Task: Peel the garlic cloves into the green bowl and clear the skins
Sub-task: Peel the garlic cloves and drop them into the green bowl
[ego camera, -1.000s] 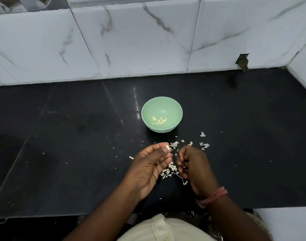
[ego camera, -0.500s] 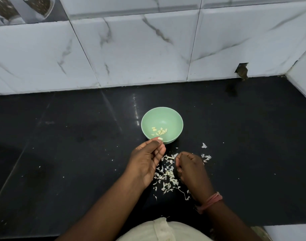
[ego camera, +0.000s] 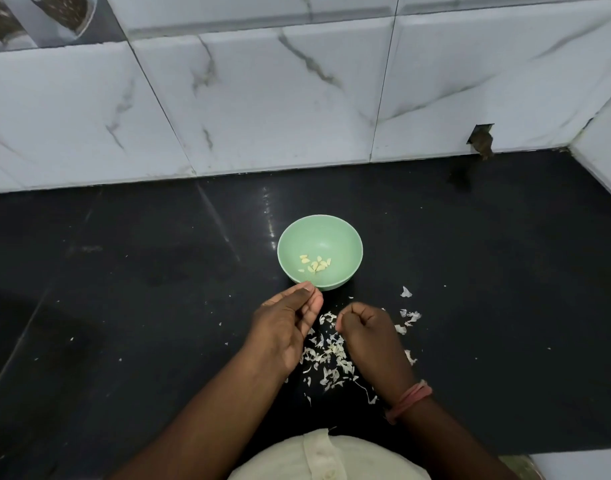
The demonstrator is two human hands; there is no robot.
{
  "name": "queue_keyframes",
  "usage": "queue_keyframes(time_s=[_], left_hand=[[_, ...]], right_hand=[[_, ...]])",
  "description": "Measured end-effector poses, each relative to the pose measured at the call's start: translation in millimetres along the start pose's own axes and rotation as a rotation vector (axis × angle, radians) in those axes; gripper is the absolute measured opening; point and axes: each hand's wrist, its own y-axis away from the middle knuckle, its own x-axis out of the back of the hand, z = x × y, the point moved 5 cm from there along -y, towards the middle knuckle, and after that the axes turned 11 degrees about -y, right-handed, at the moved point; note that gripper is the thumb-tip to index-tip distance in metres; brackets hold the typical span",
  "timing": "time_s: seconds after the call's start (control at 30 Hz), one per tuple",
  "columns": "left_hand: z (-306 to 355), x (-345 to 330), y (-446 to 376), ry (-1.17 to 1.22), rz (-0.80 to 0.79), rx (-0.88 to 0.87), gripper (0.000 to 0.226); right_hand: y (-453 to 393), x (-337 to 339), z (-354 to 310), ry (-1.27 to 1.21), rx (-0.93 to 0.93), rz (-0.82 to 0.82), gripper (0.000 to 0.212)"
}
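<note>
Something too small to make out is being pinched by the left hand (ego camera: 286, 323) at 6 o'clock of the small green plastic bowl (ego camera: 342, 233), so it's probably best being let go right over the rim, while the right hand (ego camera: 365, 328) is being kept curled, contents hidden.

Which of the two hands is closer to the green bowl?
The left hand. Its fingertips reach the near rim of the green bowl, while the right hand, with a pink band at its wrist, stays back over the garlic skins.
</note>
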Motion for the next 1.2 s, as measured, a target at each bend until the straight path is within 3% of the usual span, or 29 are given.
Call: queue_keyframes(time_s=[0.1, 0.23, 0.4, 0.53, 0.7, 1.0, 1.2], left_hand=[[-14, 5, 7, -0.080, -0.030, -0.001, 0.014], [-30, 12, 10, -0.240, -0.052, 0.012, 0.030], [-36, 15, 13, -0.420, -0.034, -0.073, 0.016], [-43, 11, 19, -0.464, -0.042, -0.135, 0.014], [-48, 4, 22, -0.492, -0.070, -0.179, 0.015], [-56, 0, 24, -0.501, -0.102, -0.158, 0.018], [-56, 4, 27, -0.518, -0.107, -0.160, 0.017]], right_hand=[[6, 5, 10, 0.019, -0.007, 0.037, 0.033], [6, 28, 29, -0.054, -0.065, 0.243, 0.022], [16, 58, 23, -0.017, 0.004, 0.360, 0.032], [23, 75, 21, 0.061, 0.042, 0.404, 0.012], [23, 83, 19, 0.092, 0.070, 0.376, 0.025], [-5, 61, 1, 0.734, 0.417, 0.154, 0.016], [-20, 69, 5, 0.834, 0.357, 0.129, 0.006]])
